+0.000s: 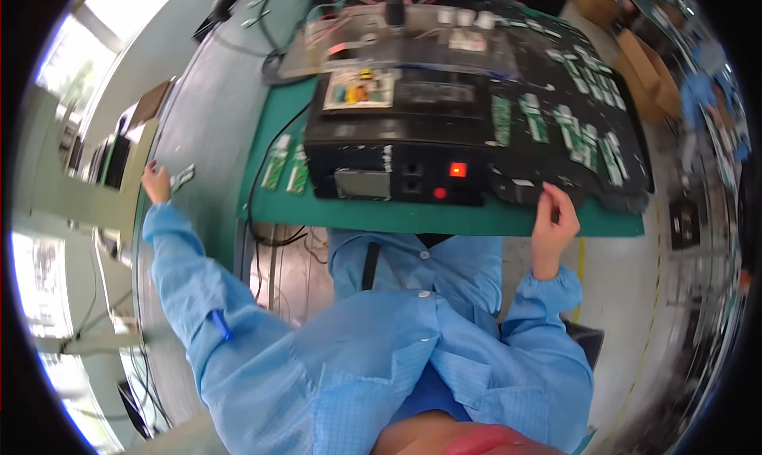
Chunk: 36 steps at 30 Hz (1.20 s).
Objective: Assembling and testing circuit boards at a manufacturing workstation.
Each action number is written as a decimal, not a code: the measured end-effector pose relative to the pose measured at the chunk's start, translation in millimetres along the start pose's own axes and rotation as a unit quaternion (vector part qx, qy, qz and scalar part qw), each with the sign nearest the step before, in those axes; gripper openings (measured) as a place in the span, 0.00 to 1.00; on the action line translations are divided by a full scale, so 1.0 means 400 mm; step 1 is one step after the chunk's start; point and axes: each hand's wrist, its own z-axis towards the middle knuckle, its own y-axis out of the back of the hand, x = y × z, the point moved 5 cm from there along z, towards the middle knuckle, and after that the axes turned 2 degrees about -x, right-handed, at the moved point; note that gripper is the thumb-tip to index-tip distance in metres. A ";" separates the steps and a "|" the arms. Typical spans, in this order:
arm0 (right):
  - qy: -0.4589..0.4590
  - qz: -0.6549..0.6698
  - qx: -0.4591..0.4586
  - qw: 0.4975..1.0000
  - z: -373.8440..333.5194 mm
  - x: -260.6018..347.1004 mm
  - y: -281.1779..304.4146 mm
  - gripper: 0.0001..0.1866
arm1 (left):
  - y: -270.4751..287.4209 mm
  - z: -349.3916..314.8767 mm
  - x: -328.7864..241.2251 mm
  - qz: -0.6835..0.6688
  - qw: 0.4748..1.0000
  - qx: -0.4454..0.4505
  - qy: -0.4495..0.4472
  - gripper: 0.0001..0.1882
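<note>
My left hand (156, 183) is stretched out to the far left, over the grey bench top. Its fingers are a little apart, with nothing visible in them. Just right of it lies a small green circuit board (183, 177). My right hand (555, 219) is at the front edge of the green mat (365, 215), its fingertips beside the front of a black tray (520, 165). Its fingers are loosely bent and hold nothing that I can see. Green circuit boards with white connectors, such as this one (534, 120), lie in rows on the tray.
Mid-table stands a black box-shaped device (397, 153) with a lit red switch (458, 169) and a small display. A clear plastic bin (413, 42) of parts sits behind it. Two green boards (277, 163) lie left of the device, near a black cable (254, 187). Cardboard boxes (647, 74) stand beyond the right side.
</note>
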 end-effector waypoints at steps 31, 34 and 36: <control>-0.338 0.275 0.259 0.862 0.341 -0.247 -0.162 0.23 | 0.598 -0.686 -1.382 -0.543 0.649 0.181 -0.502 0.20; -0.389 0.303 0.358 0.793 0.297 -0.240 -0.187 0.20 | 0.608 -0.685 -1.410 -0.563 0.643 0.173 -0.489 0.20; -0.401 0.334 0.395 0.756 0.251 -0.164 -0.251 0.17 | 0.602 -0.688 -1.440 -0.568 0.646 0.166 -0.483 0.20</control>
